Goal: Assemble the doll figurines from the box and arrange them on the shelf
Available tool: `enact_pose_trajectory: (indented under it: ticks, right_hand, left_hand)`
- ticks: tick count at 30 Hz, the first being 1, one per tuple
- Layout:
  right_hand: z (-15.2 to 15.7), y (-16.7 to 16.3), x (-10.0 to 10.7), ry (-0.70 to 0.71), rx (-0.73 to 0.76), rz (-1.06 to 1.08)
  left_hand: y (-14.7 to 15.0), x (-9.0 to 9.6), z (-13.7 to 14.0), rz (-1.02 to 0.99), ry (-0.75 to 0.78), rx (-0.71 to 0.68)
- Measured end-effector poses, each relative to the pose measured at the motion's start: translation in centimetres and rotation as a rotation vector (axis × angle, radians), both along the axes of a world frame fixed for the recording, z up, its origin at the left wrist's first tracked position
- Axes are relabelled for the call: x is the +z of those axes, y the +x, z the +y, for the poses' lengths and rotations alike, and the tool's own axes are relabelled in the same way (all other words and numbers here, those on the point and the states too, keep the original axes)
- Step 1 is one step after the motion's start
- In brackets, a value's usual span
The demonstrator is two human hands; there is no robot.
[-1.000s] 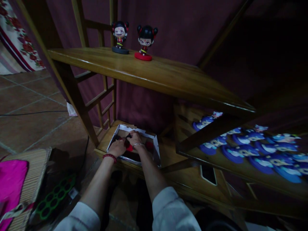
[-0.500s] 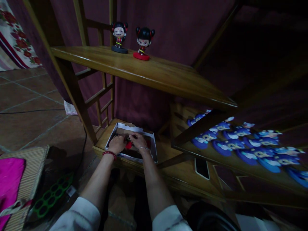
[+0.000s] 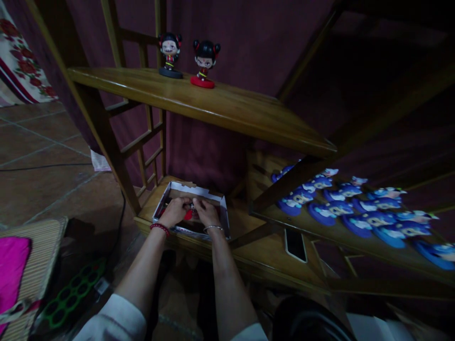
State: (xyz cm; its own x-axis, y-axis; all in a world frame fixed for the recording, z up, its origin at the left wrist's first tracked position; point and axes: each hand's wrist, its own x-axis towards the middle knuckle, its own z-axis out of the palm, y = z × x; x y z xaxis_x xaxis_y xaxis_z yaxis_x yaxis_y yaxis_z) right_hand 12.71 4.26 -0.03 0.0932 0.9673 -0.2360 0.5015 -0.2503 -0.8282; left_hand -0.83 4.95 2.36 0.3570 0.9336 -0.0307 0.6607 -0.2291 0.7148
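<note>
Over an open white cardboard box (image 3: pixel 223 215) on the lower shelf, both my hands work close together. My left hand (image 3: pixel 175 211), with a red bead bracelet at the wrist, pinches a small figurine (image 3: pixel 188 215) with a red part, probably its base. From the other side my right hand (image 3: pixel 206 213), wearing a silver bangle, has its fingers closed on the same figurine. Fingers cover most of it. Dark and red shapes lie inside the box, too dim to make out. On the upper shelf stand a figurine on a black base (image 3: pixel 170 57) and one on a red base (image 3: pixel 204 64).
The wooden upper shelf (image 3: pixel 199 102) juts out above my hands. Rows of blue figurines (image 3: pixel 330 208) stand on a shelf at the right. A phone (image 3: pixel 295 245) lies on the lower shelf. Down left are a green rack (image 3: pixel 73 291) and pink cloth (image 3: pixel 12 274).
The camera view has shifted slightly, moving the shelves left in the picture. My fingers have changed position around the figurine, and its face area now shows between them.
</note>
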Motion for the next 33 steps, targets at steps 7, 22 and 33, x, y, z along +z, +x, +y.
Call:
enact_pose_trajectory:
  ticks: [7,22,33]
  right_hand:
    - [-0.3,0.1,-0.2,0.059,0.037,0.384]
    - [0.0,1.2,-0.3,0.070,-0.021,0.446]
    - [-0.1,0.8,0.4,0.008,-0.108,0.468]
  left_hand:
    - [0.1,-0.9,0.2,-0.084,-0.046,0.007]
    - [0.4,-2.4,0.6,-0.347,-0.168,-0.013]
    - [-2.0,-1.8,0.6,0.347,-0.061,0.216]
